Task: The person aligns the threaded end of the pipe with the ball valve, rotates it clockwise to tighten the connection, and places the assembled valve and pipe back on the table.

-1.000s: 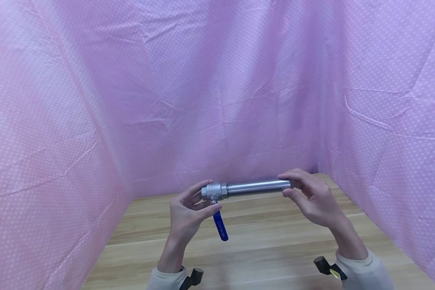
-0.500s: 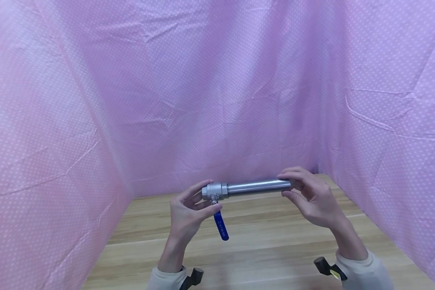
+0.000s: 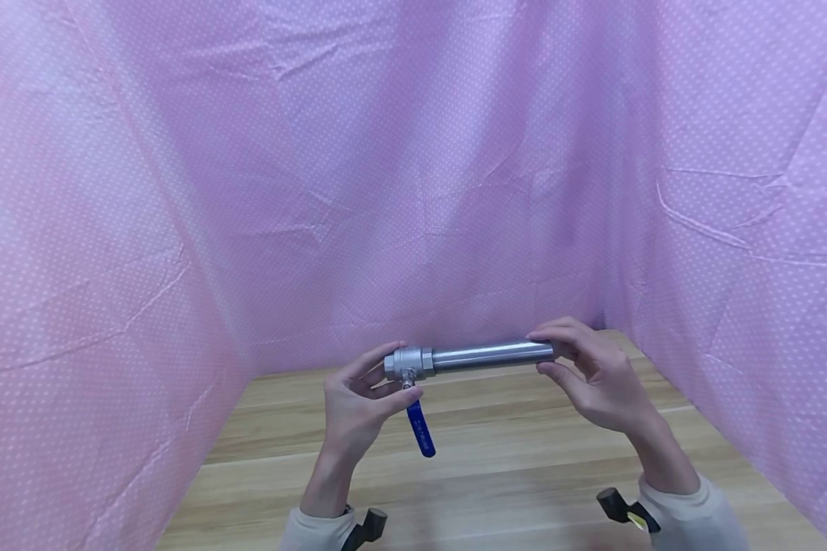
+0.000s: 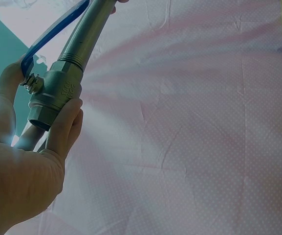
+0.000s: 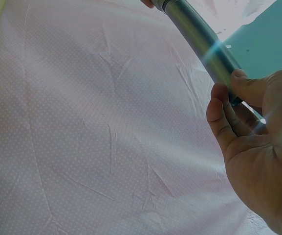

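A silver ball valve [image 3: 408,363] with a blue lever handle [image 3: 421,430] is joined end to end with a smooth metal pipe [image 3: 492,356]. Both are held nearly level above the table. My left hand [image 3: 354,405] grips the valve body, its thumb by the base of the lever. At the pipe's far end, my right hand [image 3: 596,379] pinches the tube between thumb and fingers. In the left wrist view, threads [image 4: 71,59] show on the pipe where it enters the valve's hex end. The pipe's outer end [image 5: 235,101] sits among the right fingertips in the right wrist view.
A light wood-grain table [image 3: 496,474] lies below the hands. Pink dotted cloth [image 3: 413,191] hangs at the back and on both sides. Black camera mounts [image 3: 372,526] are strapped at both pale sleeves.
Hardly anything differs: the lever and valve have shifted very slightly to the right. Both hands keep their holds.
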`<state>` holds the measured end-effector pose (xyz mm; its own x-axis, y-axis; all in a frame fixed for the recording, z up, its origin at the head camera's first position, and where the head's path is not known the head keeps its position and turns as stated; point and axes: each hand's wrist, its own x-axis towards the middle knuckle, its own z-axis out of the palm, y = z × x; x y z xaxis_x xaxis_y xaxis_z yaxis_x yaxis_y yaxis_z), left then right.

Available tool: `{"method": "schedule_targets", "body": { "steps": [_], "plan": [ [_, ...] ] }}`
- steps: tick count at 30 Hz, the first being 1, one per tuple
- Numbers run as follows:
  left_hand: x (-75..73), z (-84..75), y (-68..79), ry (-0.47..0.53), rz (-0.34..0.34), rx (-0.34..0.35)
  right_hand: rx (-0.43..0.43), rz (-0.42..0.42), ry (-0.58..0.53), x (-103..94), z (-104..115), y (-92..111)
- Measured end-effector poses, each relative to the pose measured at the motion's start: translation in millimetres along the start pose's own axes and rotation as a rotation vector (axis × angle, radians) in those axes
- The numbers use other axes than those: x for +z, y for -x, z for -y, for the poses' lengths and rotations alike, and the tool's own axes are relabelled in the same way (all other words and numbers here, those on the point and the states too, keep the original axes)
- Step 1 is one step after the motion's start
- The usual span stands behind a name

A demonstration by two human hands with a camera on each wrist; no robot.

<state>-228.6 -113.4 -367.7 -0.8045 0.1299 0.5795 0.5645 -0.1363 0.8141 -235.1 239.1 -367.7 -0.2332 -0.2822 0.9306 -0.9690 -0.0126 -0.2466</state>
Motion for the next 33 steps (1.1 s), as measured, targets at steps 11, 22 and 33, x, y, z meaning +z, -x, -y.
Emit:
{"method": "schedule_targets", "body": {
  "steps": [11,22,33],
  "plan": [
    [-0.1,0.1,-0.4,-0.006,-0.006,-0.018,-0.009,-0.011,-0.001,0.2,-3.0,1.9],
    [-0.6,0.8,-0.1,-0.009,-0.003,-0.009,-0.005,-0.015,-0.041,0.2,-3.1,1.2],
    [-0.1,0.4,-0.1,-0.009,-0.008,-0.018,0.016,-0.018,-0.005,0.5,1.0,0.7]
  ]
}}
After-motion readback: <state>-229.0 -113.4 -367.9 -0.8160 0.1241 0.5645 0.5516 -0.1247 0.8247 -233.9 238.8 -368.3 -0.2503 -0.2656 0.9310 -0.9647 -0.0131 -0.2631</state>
